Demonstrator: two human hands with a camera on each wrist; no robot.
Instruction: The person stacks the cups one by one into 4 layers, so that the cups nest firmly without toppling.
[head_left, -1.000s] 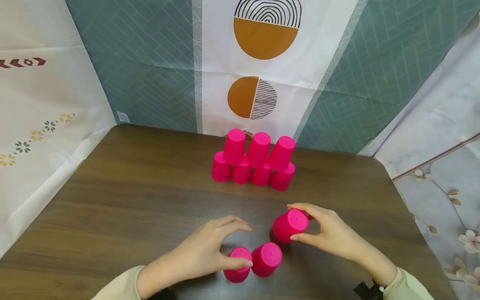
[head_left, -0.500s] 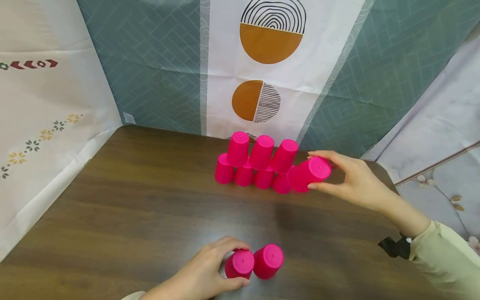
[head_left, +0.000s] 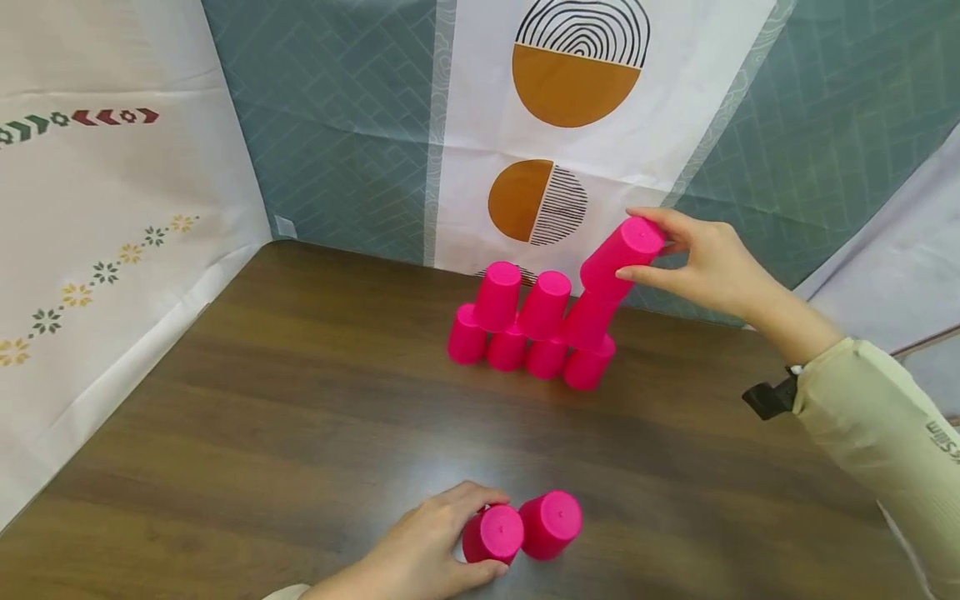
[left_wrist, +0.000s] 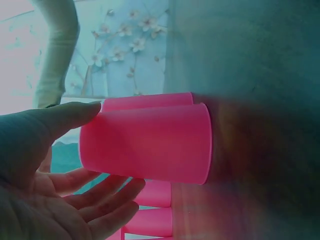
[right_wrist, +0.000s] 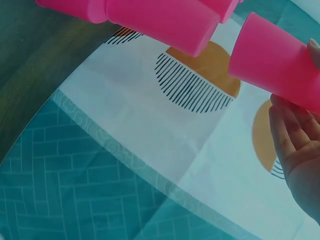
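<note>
High over the back of the table, my right hand [head_left: 708, 258] pinches a pink plastic cup [head_left: 613, 258] upside down between thumb and fingers. In the right wrist view a gap shows between this held cup [right_wrist: 272, 62] and the stacked cup [right_wrist: 160, 22] nearest it. The stack has a bottom row of several inverted cups [head_left: 467, 337] and three more on top, the right one [head_left: 587, 323] partly hidden. Near the front, my left hand [head_left: 431, 546] grips an inverted pink cup [left_wrist: 150, 145] standing on the table. Right beside it stands another inverted cup [head_left: 551, 525].
The wooden table [head_left: 300, 400] runs back to a teal and white patterned cloth [head_left: 352, 142] close behind the stack. Pale cloth [head_left: 135, 275] hangs along the left side, and a floral one [left_wrist: 120, 45] shows in the left wrist view.
My right hand has carried its cup from the front up and back to over the stack's right end. The left hand has closed its fingers round the front left cup. The head view has shifted slightly.
</note>
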